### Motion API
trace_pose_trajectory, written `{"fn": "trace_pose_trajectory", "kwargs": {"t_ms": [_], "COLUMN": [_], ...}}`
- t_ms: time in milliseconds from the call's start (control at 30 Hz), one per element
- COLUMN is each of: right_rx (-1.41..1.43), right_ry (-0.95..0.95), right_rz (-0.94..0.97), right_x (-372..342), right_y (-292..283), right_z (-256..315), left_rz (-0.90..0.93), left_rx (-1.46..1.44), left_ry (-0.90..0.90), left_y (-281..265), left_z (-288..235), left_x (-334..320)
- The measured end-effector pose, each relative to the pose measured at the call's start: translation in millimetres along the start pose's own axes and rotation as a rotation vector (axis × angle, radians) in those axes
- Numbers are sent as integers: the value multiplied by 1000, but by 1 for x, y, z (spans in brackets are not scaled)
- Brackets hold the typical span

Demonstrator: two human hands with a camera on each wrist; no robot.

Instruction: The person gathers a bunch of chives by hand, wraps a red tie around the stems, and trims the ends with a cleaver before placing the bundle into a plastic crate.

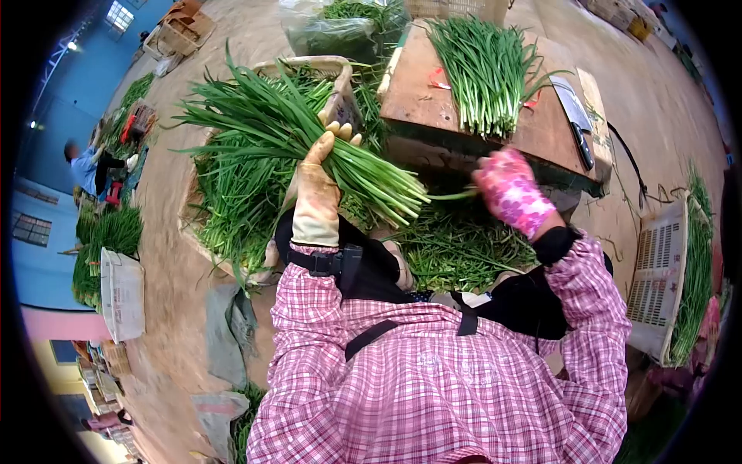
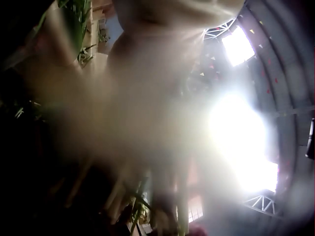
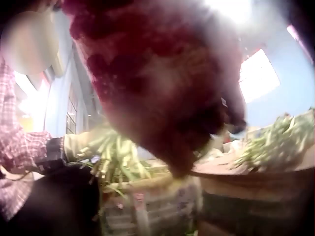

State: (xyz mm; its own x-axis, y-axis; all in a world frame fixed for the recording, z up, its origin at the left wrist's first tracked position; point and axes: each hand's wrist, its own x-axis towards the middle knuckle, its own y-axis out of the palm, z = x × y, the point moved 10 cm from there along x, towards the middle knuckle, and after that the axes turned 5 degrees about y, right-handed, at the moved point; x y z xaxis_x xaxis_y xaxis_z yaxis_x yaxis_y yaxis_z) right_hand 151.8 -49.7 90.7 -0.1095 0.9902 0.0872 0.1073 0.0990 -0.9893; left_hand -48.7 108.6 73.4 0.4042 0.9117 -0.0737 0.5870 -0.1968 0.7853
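Currently | left hand (image 1: 318, 184) grips one bunch (image 1: 290, 127) | right hand (image 1: 514, 190), one stalk (image 1: 453, 196)

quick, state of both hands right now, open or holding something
Beige-gloved left hand: closed, holding a thick bunch of long green leafy stalks.
Pink-floral-gloved right hand: closed, seemingly pinching one thin pale-green stalk.

Left glove (image 1: 318, 187): cream
Right glove (image 1: 513, 192): pink-and-white floral
Held bunch (image 1: 325, 147): green, paler stems
Stalk (image 1: 454, 196): pale green
Shirt (image 1: 433, 379): pink-and-white plaid
Counter (image 1: 417, 89): brown
Knife (image 1: 572, 106): silver blade, black handle
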Motion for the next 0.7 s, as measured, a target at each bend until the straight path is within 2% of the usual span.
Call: {"fn": "trace_pose_trajectory", "kwargs": {"t_ms": [67, 133, 167, 200, 300, 333, 400, 467, 533, 567, 600, 633, 700], "right_rx": [-148, 173, 559, 961, 899, 1066, 1022, 1002, 812, 978, 1296, 1242, 1737], "right_ry": [224, 120, 156, 260, 491, 631, 649, 709, 770, 753, 578, 312, 229], "right_rz": [442, 77, 12, 33, -85, -12, -113, -14, 71, 104, -26, -305, -388], "right_x": [-20, -11, 0, 9, 29, 29, 31, 33, 31, 33, 38, 41, 31], "right_y": [40, -18, -30, -34, -12, -11, 9, 32, 25, 36, 37, 1, -26], "right_z": [-44, -5, 10, 22, 36, 36, 29, 28, 29, 30, 29, 22, 14], "left_rz": [-35, -70, -94, -114, -108, -95, -32, -6, 15, 33, 51, 51, -28], "left_rx": [60, 81, 112, 144, 209, 212, 215, 247, 342, 387, 326, 277, 242], "left_ry": [9, 54, 76, 97, 308, 359, 360, 388, 431, 437, 428, 420, 390], "left_y": [-12, -13, -9, -5, 12, 16, 10, 17, 20, 19, 21, 23, 12], "left_z": [-8, -8, -5, -1, -1, 0, 10, 11, 10, 10, 13, 14, 13], "left_x": [8, 12, 10, 9, -2, -3, -1, -10, -15, -15, -15, -13, -14]}}
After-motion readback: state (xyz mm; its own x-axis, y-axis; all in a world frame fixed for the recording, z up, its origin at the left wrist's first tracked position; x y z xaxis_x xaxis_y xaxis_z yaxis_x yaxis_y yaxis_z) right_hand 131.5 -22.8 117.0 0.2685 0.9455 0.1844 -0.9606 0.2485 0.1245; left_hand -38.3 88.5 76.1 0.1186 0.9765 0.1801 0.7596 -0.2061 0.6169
